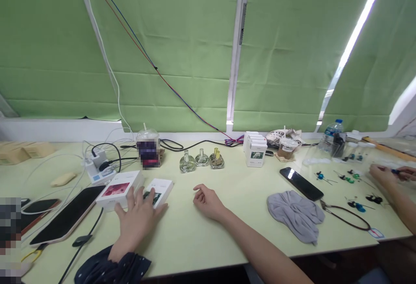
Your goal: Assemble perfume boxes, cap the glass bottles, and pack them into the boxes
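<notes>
- Left grip (pixel 138 214): palm down, fingers fanned apart over two boxes near the left part of the surface (pixel 201 245); whether the fingertips press or just hover cannot be told.
- Smaller white box (pixel 165 185): partly under the left grip's fingers, lying flat with a green picture on top. Its long axis runs from the near edge towards the back edge, the far end leaning right.
- Larger white box (pixel 130 179): just left of the smaller one, pinkish-red picture facing up. Its long axis slants much the same way, the far end to the right; the hand covers part of its right side.
- Right grip (pixel 204 199): loosely curled near the middle of the surface, with nothing visible in it; how far the fingers close cannot be told. It lies to the right of both boxes, apart from them.
- Three glass bottles (pixel 201 158) stand upright in a row towards the back edge, beyond the right grip.
- White cartons (pixel 255 152) stand upright near the back edge, right of the bottles.
- Black phone (pixel 301 183) lies right of centre, its long axis slanting towards the near right corner; a grey cloth (pixel 295 214) lies beside it, nearer the front edge.
- Another person's hands (pixel 386 175) are at the far right.
</notes>
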Available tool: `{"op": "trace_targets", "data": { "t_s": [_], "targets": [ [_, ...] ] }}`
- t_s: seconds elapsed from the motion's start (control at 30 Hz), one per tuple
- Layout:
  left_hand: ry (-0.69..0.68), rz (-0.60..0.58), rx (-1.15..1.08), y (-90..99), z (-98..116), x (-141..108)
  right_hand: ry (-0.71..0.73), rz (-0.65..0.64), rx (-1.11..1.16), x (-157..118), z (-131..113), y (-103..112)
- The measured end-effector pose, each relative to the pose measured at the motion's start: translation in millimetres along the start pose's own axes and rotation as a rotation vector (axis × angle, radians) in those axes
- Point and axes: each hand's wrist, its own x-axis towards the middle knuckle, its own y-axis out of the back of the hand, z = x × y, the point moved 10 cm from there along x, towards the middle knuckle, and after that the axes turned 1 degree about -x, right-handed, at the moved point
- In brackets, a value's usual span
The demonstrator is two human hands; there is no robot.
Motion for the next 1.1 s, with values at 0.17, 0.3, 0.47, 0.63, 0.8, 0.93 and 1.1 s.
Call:
{"op": "trace_targets", "data": {
  "t_s": [0.17, 0.3, 0.47, 0.63, 0.8, 0.93, 1.1],
  "targets": [
    [-0.225, -0.148, -0.105, -44.2, 6.4, -6.3, -0.002, -0.022, -0.023, -2.2, -4.2, -2.7],
    [-0.243, -0.061, -0.181, -48.3, -1.2, -8.7, 0.009, 0.042, -0.108, -1.8, -5.4, 9.0],
    [-0.159, -0.051, -0.103, -25.9, 1.2, 0.8, -0.051, 0.490, -0.342, 0.3, -3.6, 96.0],
    [-0.111, -0.047, -0.028, -16.5, 2.6, 13.4, -0.178, 0.923, -0.651, -18.6, -15.5, 200.2],
    [-0.067, 0.002, -0.079, -19.9, -1.4, 19.9, -0.166, 1.013, -1.042, -26.6, -29.6, 257.4],
    [-0.049, 0.045, -0.123, -22.5, -2.9, 19.3, -0.153, 0.963, -1.165, -22.4, -17.1, 279.6],
    [-0.047, 0.068, -0.152, -22.7, -3.4, 15.8, -0.110, 0.899, -1.193, -15.0, -0.3, 283.4]
  ]
}}
